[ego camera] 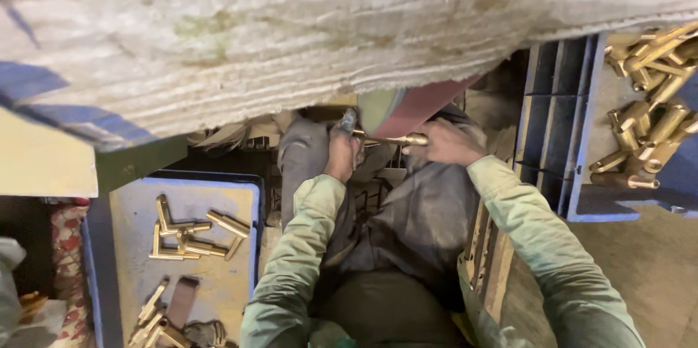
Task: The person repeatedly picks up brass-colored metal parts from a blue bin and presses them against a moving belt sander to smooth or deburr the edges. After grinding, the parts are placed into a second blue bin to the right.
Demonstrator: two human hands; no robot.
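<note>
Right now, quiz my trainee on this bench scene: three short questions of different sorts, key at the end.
1. True or false: both hands are on one brass rod.
2. Multiple choice: the rod is held against (A) a reddish belt, (B) a blue crate, (C) a patterned cloth.
3. Fill in: the brass parts by the left sleeve lie in a blue ____.

Key: 1 true; 2 A; 3 tray.
</note>
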